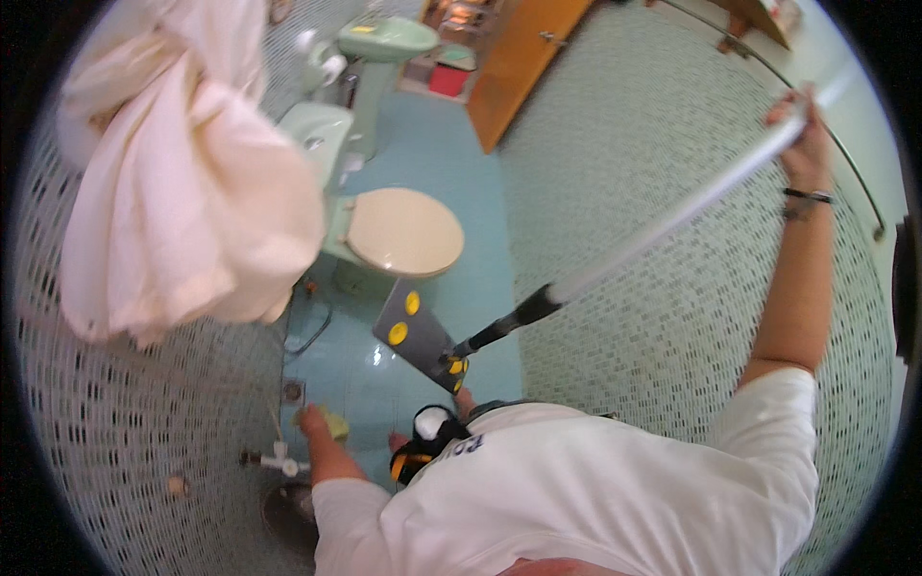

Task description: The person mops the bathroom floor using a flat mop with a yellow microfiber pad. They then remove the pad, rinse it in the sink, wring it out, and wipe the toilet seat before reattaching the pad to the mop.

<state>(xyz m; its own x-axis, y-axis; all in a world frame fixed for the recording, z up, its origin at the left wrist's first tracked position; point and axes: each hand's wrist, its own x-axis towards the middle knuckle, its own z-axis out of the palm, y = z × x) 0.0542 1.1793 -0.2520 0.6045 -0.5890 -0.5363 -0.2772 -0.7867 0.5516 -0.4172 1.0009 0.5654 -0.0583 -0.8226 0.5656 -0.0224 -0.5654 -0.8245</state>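
Observation:
My right hand (801,140), at the upper right, grips the pale metal pole of a flat mop (677,216). The pole slants down to a black joint and a grey mop plate (418,331) with yellow round parts, tilted in front of the toilet. Low on the left, my left hand (314,421) is closed on a crumpled yellow-green cloth (335,426); its fingers are partly hidden. Beside this hand a white valve fitting (281,459) sticks out from the tiled wall.
A toilet (405,232) with a closed beige lid stands ahead, a green washbasin (389,37) beyond it. A cream shower curtain (187,216) hangs bunched at left. A wooden door (529,65) stands open. A metal rail (857,173) runs along the right wall. A floor drain (292,392) lies near my left hand.

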